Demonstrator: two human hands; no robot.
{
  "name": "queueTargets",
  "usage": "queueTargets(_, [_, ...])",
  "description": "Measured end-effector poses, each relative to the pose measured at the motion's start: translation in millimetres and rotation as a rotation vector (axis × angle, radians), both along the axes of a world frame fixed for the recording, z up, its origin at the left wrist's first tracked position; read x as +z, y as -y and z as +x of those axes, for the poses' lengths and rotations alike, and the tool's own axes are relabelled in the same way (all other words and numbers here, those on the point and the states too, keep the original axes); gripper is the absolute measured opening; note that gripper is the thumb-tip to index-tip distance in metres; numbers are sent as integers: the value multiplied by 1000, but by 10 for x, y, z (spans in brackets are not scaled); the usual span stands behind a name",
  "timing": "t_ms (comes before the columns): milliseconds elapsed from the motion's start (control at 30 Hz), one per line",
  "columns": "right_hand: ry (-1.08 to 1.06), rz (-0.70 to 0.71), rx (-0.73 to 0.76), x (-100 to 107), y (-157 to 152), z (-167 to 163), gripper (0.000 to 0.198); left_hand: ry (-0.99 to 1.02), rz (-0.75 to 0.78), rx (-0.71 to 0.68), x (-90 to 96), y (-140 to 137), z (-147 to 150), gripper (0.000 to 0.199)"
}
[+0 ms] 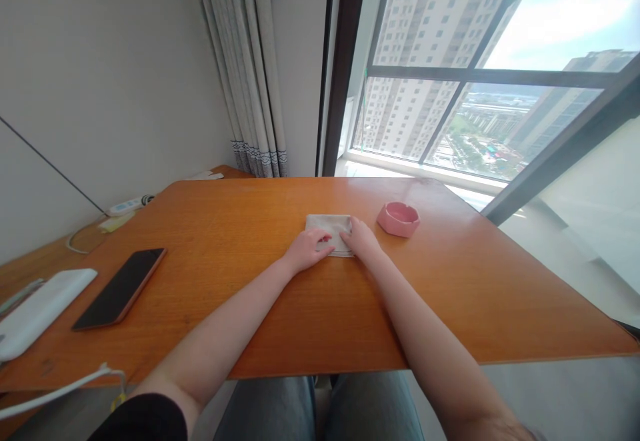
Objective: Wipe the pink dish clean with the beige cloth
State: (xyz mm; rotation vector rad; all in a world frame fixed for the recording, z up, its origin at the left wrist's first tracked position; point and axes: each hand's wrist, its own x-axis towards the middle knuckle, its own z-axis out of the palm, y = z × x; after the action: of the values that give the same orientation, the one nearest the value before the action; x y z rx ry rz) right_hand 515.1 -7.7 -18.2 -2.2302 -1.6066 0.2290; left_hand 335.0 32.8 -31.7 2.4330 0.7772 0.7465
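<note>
A small, pale grey folded cloth (327, 222) lies flat on the wooden table in front of me. My left hand (306, 250) rests on its left and near side, thumb and fingers apart over the fabric. At the right edge of the cloth, my right hand (364, 238) touches it with the thumb on top and the fingers near the far right corner. Thumb and forefinger are spread there, while the other fingers are mostly hidden. A pink angular ashtray (399, 220) stands just beyond the right hand.
On the left of the table (240, 214) lie a dark-screened phone (120, 288) and a white slab-like device (45, 311). A white cable (60, 391) hangs at the near left edge. A power strip (125, 206) sits by the wall. Windows are beyond the table's right side.
</note>
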Motion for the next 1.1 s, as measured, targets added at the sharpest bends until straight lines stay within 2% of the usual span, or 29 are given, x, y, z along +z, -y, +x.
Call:
queueTargets(100, [-67, 103, 40, 50, -29, 103, 43, 74, -104, -1, -40, -1, 22, 36])
queueTargets(200, [-111, 208, 1, 83, -39, 136, 42, 152, -202, 54, -76, -23, 24, 40])
queueTargets(300, [-107, 142, -84, 14, -56, 154, 57, 135, -199, 42, -82, -25, 16, 39])
queueTargets(400, [-202, 59, -80, -90, -98, 203, 71, 110, -176, 17, -73, -21, 5, 37])
queueTargets(500, [-325, 209, -51, -122, -131, 200, 62, 158, -204, 30, -75, -18, 13, 37])
queueTargets(567, [-498, 330, -48, -85, -128, 114, 57, 237, -267, 55, -78, -5, 41, 39])
queueTargets(633, [-809, 388, 13, -13, -100, -37, 56, 350, -394, 57, -61, 19, 81, 48])
queueTargets(733, [-1267, 308, 286, 108, -32, -273, 51, 514, -624, 95, 41, 12, 91, 65])
queueTargets(800, [-1334, 243, 423, 152, 7, -358, 49, 566, -699, 241, 155, -71, -3, 67])
queueTargets(867, [-1143, 263, 416, 142, 32, -365, 50, 563, -696, 434, 263, -223, -210, 60])
queueTargets(933, [-768, 281, 362, 79, 44, -328, 53, 551, -652, 575, 318, -404, -514, 51])
queueTargets(1033, [-231, 109, 327, -62, 46, -289, 58, 427, -661, 690, 260, -617, -1015, 57])
queueTargets(1100, [-47, -34, 319, -137, 40, -302, 56, 328, -719, 659, 160, -687, -1274, 71])
